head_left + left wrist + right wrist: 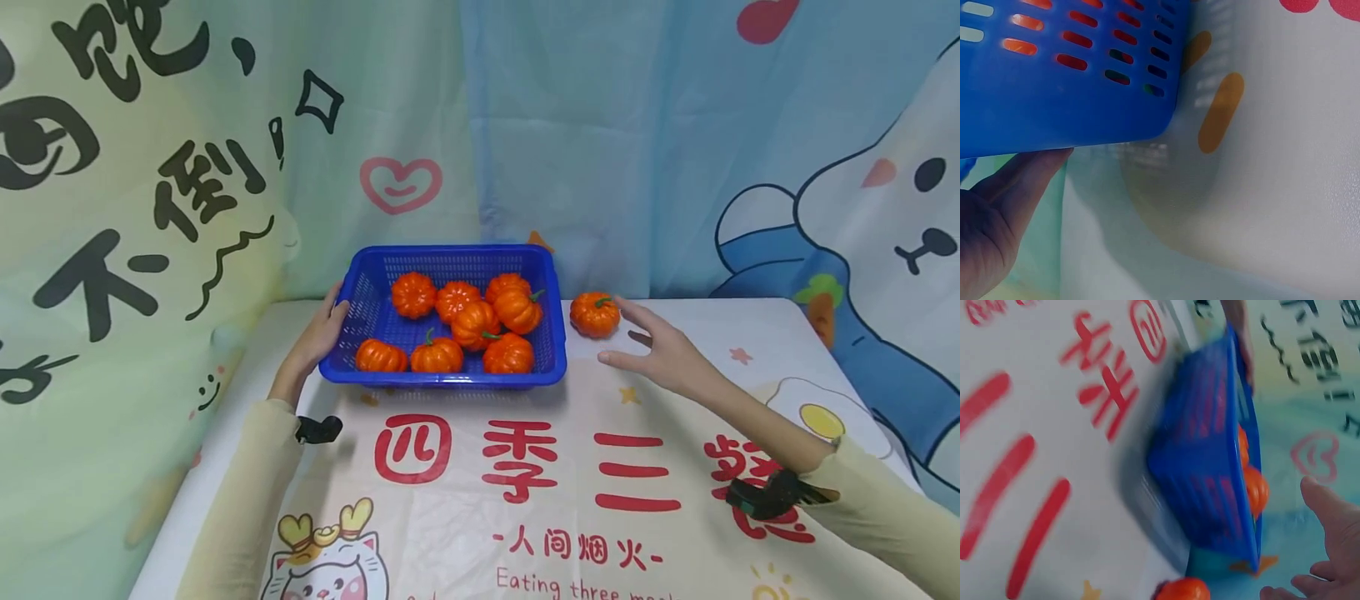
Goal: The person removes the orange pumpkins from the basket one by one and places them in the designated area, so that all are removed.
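A small, round, glossy orange pumpkin with a green stem [595, 317] sits on the worktop [435, 517], just beyond the right end of a blue plastic basket with perforated walls [442, 379]. The right hand [672, 354] is spread beside that pumpkin, thumb and fingers apart and grasping nothing; one fingertip is at its right edge, though whether it touches is hard to tell. Eight similar orange pumpkins lie inside the basket, two along the front at left and centre, the others mostly bunched toward the right. The left hand [321, 332] is at the basket's left end, its fingers fairly straight against the outer wall below the rim.

Both forearms wear pale yellow sleeves [247, 492], with a black band [320, 430] near each wrist. The worktop's white cover carries red characters [519, 461] and a cartoon cat [330, 567]. Behind hangs a pastel cloth backdrop [570, 183] printed with a pink heart [401, 200], black lettering and a white cartoon animal [892, 196] at the right.
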The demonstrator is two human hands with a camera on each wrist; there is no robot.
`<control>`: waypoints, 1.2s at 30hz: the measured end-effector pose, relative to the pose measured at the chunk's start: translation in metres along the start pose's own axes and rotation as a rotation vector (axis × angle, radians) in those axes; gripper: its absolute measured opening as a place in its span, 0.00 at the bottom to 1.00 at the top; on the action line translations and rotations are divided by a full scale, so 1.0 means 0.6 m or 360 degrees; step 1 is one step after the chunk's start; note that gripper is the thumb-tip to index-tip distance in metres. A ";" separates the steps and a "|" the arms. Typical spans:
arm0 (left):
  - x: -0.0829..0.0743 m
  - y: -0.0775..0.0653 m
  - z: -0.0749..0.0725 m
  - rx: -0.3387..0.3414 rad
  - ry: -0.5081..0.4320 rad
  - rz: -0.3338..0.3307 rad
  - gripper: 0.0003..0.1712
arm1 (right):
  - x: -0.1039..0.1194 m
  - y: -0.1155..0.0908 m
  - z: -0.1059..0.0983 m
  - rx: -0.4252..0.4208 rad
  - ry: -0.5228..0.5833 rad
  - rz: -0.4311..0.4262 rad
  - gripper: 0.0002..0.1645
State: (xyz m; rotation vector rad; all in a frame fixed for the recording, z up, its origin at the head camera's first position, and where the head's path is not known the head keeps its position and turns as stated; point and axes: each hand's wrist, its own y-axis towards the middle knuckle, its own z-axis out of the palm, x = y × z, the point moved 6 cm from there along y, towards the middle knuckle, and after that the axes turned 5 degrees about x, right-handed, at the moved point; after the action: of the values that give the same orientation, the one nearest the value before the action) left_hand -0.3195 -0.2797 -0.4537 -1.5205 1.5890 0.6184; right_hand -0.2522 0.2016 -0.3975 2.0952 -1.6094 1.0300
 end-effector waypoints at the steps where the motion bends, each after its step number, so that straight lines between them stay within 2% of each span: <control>1: 0.000 0.000 -0.001 0.0004 -0.0008 -0.0008 0.35 | 0.006 -0.009 0.004 0.0023 -0.0004 -0.0019 0.57; 5: -0.003 -0.001 -0.001 0.0016 -0.0031 -0.0026 0.34 | 0.022 -0.028 0.014 0.0077 -0.0020 -0.0065 0.54; 9: -0.007 -0.004 0.001 0.0009 -0.0006 -0.0028 0.35 | 0.032 -0.026 0.021 0.0090 -0.0017 -0.0098 0.52; 15: -0.005 -0.003 0.003 -0.0004 0.0010 0.0000 0.35 | 0.056 -0.007 0.040 0.0143 0.0027 -0.0241 0.48; 19: -0.005 -0.003 0.001 -0.0017 0.0014 0.0014 0.35 | 0.089 0.014 0.058 0.0202 0.0056 -0.0360 0.46; 21: -0.005 -0.003 0.000 -0.0008 0.0001 0.0003 0.35 | 0.110 0.030 0.067 0.0224 0.0007 -0.0409 0.45; 25: -0.009 -0.006 -0.005 0.0017 -0.0033 -0.0027 0.34 | 0.159 0.083 0.091 0.0286 -0.0119 -0.0472 0.42; 31: -0.017 -0.010 -0.008 0.0021 -0.0036 -0.0061 0.34 | 0.240 0.215 0.149 0.0462 -0.0334 -0.0549 0.40; 36: -0.008 -0.006 -0.002 0.0019 -0.0024 -0.0064 0.34 | 0.273 0.312 0.193 0.0538 -0.0460 -0.0437 0.39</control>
State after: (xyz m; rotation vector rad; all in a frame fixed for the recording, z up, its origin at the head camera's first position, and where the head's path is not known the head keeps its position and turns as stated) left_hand -0.3166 -0.2781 -0.4484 -1.5320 1.5444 0.5952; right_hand -0.3663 -0.0478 -0.3977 2.7075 -1.2757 0.9955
